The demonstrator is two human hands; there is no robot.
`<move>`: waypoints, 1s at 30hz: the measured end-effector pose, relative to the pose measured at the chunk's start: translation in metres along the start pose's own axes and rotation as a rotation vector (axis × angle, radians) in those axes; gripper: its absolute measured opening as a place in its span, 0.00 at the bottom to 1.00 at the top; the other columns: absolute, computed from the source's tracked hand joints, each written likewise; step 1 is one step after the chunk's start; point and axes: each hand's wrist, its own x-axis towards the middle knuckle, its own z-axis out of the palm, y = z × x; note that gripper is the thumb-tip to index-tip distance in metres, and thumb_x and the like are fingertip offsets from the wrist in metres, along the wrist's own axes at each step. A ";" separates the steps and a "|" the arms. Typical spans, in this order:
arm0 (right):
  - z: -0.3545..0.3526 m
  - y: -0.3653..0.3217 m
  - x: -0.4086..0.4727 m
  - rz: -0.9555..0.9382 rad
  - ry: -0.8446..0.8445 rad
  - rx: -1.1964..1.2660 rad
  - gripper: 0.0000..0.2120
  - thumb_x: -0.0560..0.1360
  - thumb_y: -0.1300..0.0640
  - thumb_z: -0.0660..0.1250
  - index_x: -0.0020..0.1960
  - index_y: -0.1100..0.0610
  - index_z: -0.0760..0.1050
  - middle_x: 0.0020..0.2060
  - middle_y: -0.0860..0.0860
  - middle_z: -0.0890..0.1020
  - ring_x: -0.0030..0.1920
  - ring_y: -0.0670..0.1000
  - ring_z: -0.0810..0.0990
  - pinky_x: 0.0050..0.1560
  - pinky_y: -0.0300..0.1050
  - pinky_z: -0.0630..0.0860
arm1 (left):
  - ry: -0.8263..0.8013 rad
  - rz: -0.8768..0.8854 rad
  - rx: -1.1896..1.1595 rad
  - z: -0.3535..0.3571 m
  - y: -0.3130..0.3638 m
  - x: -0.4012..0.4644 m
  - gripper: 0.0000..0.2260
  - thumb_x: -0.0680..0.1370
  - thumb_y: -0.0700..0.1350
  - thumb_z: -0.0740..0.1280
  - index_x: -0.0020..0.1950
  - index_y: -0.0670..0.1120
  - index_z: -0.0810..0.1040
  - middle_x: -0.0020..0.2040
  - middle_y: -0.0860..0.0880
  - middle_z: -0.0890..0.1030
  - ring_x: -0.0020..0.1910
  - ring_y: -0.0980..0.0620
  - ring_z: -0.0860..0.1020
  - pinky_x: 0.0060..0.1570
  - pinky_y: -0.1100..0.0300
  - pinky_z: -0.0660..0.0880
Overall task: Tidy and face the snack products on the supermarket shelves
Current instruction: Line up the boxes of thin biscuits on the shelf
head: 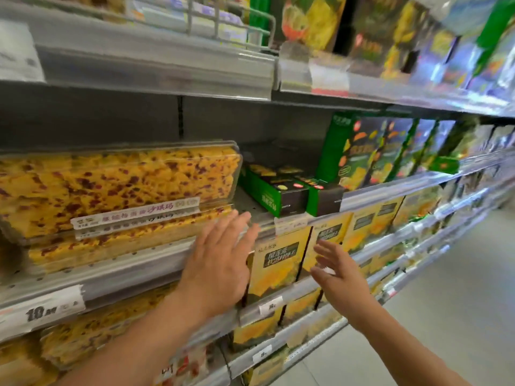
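Hands spread, holding nothing: left hand (220, 263) at the shelf's front edge, nearer the toppled green snack boxes (289, 192) lying flat, up and right, long axes running shelf-deep; right hand (338, 270) lower.

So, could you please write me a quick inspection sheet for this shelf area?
Surface: middle shelf, bare patch at the front.
Job's things: clear cake trays stacked at the left; green boxes lying flat; green boxes upright to their right; yellow boxes faced below.
Clutter: nothing seen.
Hands: left hand open at the shelf edge; right hand open, holding nothing.
Cables: nothing seen.
Surroundings: price tags, aisle floor.
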 end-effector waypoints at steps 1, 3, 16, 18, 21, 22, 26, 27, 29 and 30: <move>-0.010 0.003 0.009 -0.023 0.004 0.002 0.24 0.77 0.61 0.67 0.70 0.47 0.65 0.65 0.44 0.74 0.65 0.46 0.72 0.62 0.44 0.71 | -0.047 -0.052 0.074 0.005 0.002 0.005 0.29 0.75 0.43 0.64 0.77 0.46 0.63 0.78 0.42 0.60 0.78 0.43 0.56 0.75 0.46 0.43; -0.028 0.011 0.029 -0.080 0.001 -0.022 0.23 0.78 0.60 0.67 0.68 0.45 0.66 0.64 0.43 0.73 0.63 0.44 0.73 0.58 0.40 0.72 | -0.093 -0.135 0.191 0.014 0.006 0.009 0.31 0.75 0.45 0.64 0.78 0.47 0.60 0.79 0.43 0.57 0.78 0.43 0.53 0.73 0.49 0.38; -0.067 0.047 0.148 -0.578 -0.096 -0.354 0.35 0.74 0.61 0.68 0.76 0.49 0.56 0.73 0.45 0.61 0.73 0.46 0.55 0.72 0.45 0.57 | -0.047 -0.496 0.313 0.059 0.066 0.055 0.28 0.73 0.45 0.67 0.72 0.37 0.69 0.70 0.40 0.73 0.71 0.41 0.69 0.73 0.39 0.60; -0.066 0.049 0.153 -0.586 -0.118 -0.338 0.35 0.75 0.58 0.68 0.76 0.49 0.55 0.72 0.45 0.63 0.73 0.46 0.59 0.72 0.45 0.59 | -0.053 -0.529 0.298 0.059 0.067 0.055 0.30 0.74 0.45 0.66 0.75 0.38 0.65 0.73 0.42 0.69 0.73 0.44 0.66 0.76 0.43 0.53; -0.066 0.054 0.156 -0.616 -0.142 -0.312 0.35 0.75 0.55 0.68 0.76 0.49 0.54 0.72 0.46 0.64 0.72 0.46 0.61 0.72 0.44 0.60 | -0.040 -0.529 0.311 0.062 0.066 0.054 0.29 0.73 0.43 0.66 0.73 0.38 0.67 0.71 0.42 0.71 0.72 0.43 0.67 0.76 0.45 0.53; -0.067 0.054 0.156 -0.617 -0.150 -0.287 0.36 0.75 0.54 0.69 0.76 0.48 0.52 0.72 0.46 0.63 0.72 0.46 0.62 0.72 0.45 0.61 | -0.037 -0.529 0.315 0.062 0.066 0.054 0.29 0.71 0.42 0.65 0.72 0.37 0.69 0.69 0.41 0.73 0.70 0.42 0.69 0.75 0.45 0.54; -0.075 0.041 0.152 -0.687 -0.174 -0.169 0.45 0.72 0.50 0.73 0.75 0.39 0.45 0.72 0.39 0.58 0.71 0.46 0.65 0.69 0.51 0.69 | 0.009 -0.563 0.279 0.064 0.067 0.059 0.29 0.69 0.43 0.69 0.70 0.39 0.70 0.66 0.43 0.76 0.67 0.45 0.72 0.74 0.50 0.51; -0.077 0.036 0.154 -0.726 -0.176 -0.155 0.46 0.70 0.50 0.75 0.75 0.38 0.45 0.72 0.37 0.57 0.71 0.46 0.65 0.68 0.51 0.70 | 0.034 -0.579 0.256 0.065 0.067 0.060 0.30 0.70 0.43 0.70 0.71 0.39 0.69 0.66 0.44 0.76 0.66 0.46 0.72 0.74 0.52 0.51; -0.080 0.024 0.157 -0.806 -0.193 -0.136 0.45 0.69 0.51 0.76 0.74 0.37 0.51 0.71 0.30 0.56 0.72 0.44 0.64 0.68 0.51 0.70 | 0.097 -0.583 0.203 0.067 0.067 0.060 0.32 0.71 0.45 0.68 0.74 0.40 0.65 0.68 0.45 0.74 0.68 0.47 0.69 0.74 0.52 0.51; -0.081 0.020 0.158 -0.831 -0.209 -0.131 0.42 0.68 0.52 0.76 0.73 0.37 0.55 0.69 0.27 0.56 0.72 0.41 0.63 0.68 0.51 0.70 | 0.129 -0.575 0.171 0.067 0.068 0.060 0.32 0.72 0.45 0.66 0.75 0.41 0.63 0.69 0.46 0.72 0.69 0.48 0.67 0.74 0.51 0.51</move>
